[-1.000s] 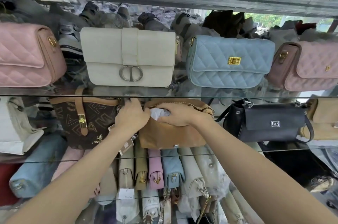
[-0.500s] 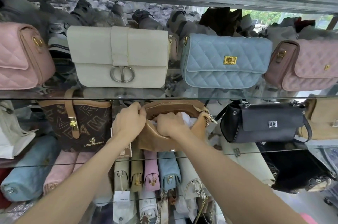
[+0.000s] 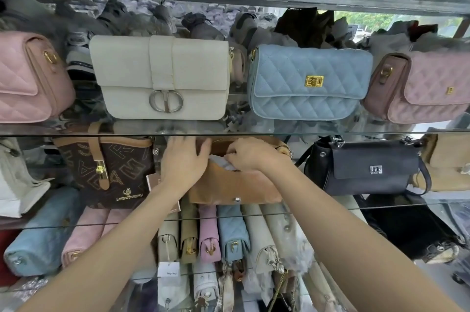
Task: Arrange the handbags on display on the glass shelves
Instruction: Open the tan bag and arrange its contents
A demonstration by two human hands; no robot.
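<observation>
A tan handbag point(image 3: 236, 188) stands on the middle glass shelf point(image 3: 381, 201), its top open with white stuffing paper point(image 3: 220, 162) showing. My left hand point(image 3: 184, 161) holds the bag's left top corner, fingers laid over the rim. My right hand point(image 3: 248, 156) has its fingers curled into the opening, pressing on the paper. Left of it stands a brown monogram bag point(image 3: 109, 171); right of it a black flap bag point(image 3: 366, 168).
The upper glass shelf point(image 3: 330, 131) carries a pink quilted bag point(image 3: 30, 80), a white bag point(image 3: 162, 77), a light blue quilted bag point(image 3: 309, 82) and another pink bag point(image 3: 422, 87). Below, several small bags stand in a row point(image 3: 211, 232). A further shelf edge runs overhead.
The tan bag's mouth was pulled wide half a second ago and is narrower now. My right hand stays in the opening; my left hand has shifted along the rim.
</observation>
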